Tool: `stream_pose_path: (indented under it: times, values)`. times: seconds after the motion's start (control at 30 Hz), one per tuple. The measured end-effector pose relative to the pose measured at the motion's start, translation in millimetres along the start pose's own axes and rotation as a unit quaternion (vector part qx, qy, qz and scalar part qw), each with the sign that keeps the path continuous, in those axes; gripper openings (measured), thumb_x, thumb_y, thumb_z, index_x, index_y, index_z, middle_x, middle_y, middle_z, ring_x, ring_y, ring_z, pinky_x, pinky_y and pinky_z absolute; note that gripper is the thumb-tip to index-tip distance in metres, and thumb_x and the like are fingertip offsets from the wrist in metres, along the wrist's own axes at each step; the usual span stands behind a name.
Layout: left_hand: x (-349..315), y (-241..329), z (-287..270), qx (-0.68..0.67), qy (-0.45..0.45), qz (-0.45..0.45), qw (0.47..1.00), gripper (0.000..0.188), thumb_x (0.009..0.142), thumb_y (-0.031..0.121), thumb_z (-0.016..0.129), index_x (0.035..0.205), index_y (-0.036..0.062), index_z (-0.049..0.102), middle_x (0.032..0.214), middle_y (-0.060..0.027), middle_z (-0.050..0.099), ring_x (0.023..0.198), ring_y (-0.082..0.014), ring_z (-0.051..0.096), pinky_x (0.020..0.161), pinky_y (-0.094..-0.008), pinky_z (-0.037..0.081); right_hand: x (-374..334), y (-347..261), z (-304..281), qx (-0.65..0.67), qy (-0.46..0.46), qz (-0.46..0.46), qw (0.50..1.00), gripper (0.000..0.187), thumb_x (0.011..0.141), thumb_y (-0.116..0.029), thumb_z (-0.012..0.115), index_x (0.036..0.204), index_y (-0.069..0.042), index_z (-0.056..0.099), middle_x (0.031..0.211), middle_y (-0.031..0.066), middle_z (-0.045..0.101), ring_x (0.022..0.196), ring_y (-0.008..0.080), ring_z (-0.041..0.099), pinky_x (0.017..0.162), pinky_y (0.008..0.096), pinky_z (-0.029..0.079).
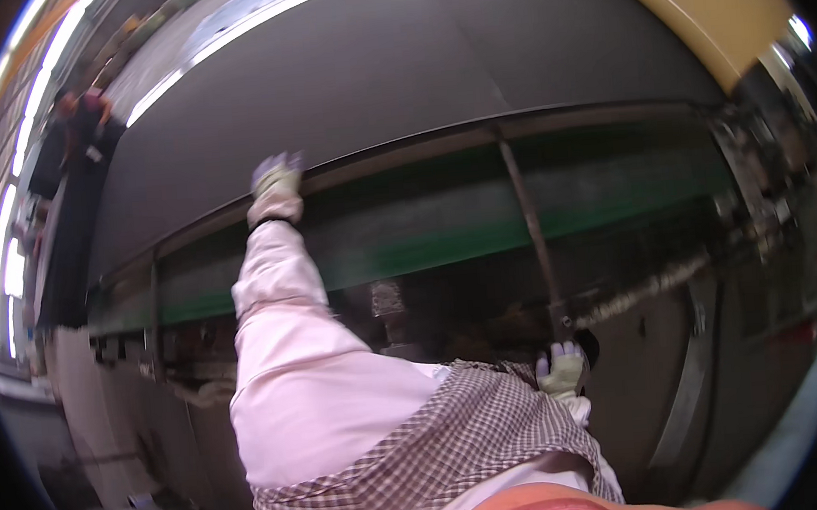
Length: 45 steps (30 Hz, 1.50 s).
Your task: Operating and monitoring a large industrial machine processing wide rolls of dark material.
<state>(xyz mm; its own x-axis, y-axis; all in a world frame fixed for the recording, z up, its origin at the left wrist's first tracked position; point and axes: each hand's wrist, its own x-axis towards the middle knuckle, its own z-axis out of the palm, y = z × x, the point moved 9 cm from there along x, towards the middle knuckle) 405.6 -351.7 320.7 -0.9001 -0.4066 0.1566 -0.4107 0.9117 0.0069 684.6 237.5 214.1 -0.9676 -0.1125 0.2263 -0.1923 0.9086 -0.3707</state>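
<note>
My left hand (277, 184), in a pale glove with light purple fingertips, reaches out to the near edge of a wide dark grey sheet or belt (350, 88). Its fingers are stretched and slightly apart at that edge, a little blurred; nothing shows in them. Low on the right, close to my body, my right hand (562, 372) wears a similar glove. The fingers there are extended beside the lower end of a thin metal post (526, 204). Whether they touch the machine frame I cannot tell.
Below the sheet's edge runs a green band (408, 253) inside the dark machine frame. A large yellow-tan panel (704, 7) rises at the far right. Another person (82, 126) in dark clothing stands at the far left. A pale slanted bar (688, 387) lies lower right.
</note>
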Motion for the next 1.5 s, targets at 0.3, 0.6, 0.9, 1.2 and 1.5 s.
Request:
stream_pose_path:
  times: [0.3,0.6,0.9,1.2,1.5]
  values:
    - [-15,47,14,-0.004,-0.029,0.092,0.995,0.054,0.088,0.062,0.036,0.117,0.0227,0.059,0.114,-0.0125,0.057,0.106,-0.0349,0.053,0.091,-0.0459,0.042,-5,-3,-10,0.020,0.075,0.002,0.997,0.020,0.072,-0.023,0.062,0.082,-0.007,0.056,0.084,0.0141,0.054,0.082,0.0344,0.051,0.071,0.0463,0.043]
    - [-31,194,-19,-0.035,-0.080,0.174,0.981,0.058,0.086,0.064,0.039,0.117,0.0203,0.061,0.117,-0.0163,0.054,0.112,-0.0378,0.047,0.097,-0.0454,0.038,-4,-1,-14,0.005,0.060,0.015,0.998,0.021,0.073,-0.026,0.060,0.082,-0.008,0.059,0.085,0.0142,0.056,0.084,0.0336,0.053,0.075,0.0442,0.046]
    - [-37,331,-20,-0.011,-0.127,0.250,0.960,0.066,0.084,0.068,0.036,0.117,0.0167,0.061,0.120,-0.0186,0.054,0.115,-0.0368,0.048,0.098,-0.0444,0.038,-6,5,-10,0.043,0.076,-0.007,0.996,0.021,0.074,-0.026,0.060,0.083,-0.008,0.057,0.084,0.0133,0.054,0.078,0.0326,0.051,0.071,0.0449,0.043]
    - [-42,479,-19,-0.018,-0.157,0.330,0.931,0.075,0.081,0.073,0.034,0.115,0.0122,0.062,0.118,-0.0175,0.057,0.110,-0.0341,0.053,0.097,-0.0416,0.040,-5,17,-13,0.081,0.052,0.002,0.995,0.023,0.072,-0.026,0.062,0.085,-0.007,0.058,0.080,0.0112,0.055,0.074,0.0309,0.054,0.068,0.0439,0.044]
    - [-68,575,-20,-0.178,-0.161,0.400,0.885,0.083,0.078,0.072,0.043,0.135,0.0121,0.044,0.134,-0.0169,0.046,0.127,-0.0344,0.039,0.106,-0.0427,0.032,1,15,-21,0.083,0.043,-0.024,0.995,0.024,0.075,-0.027,0.060,0.087,-0.007,0.059,0.082,0.0122,0.056,0.076,0.0309,0.054,0.070,0.0427,0.045]
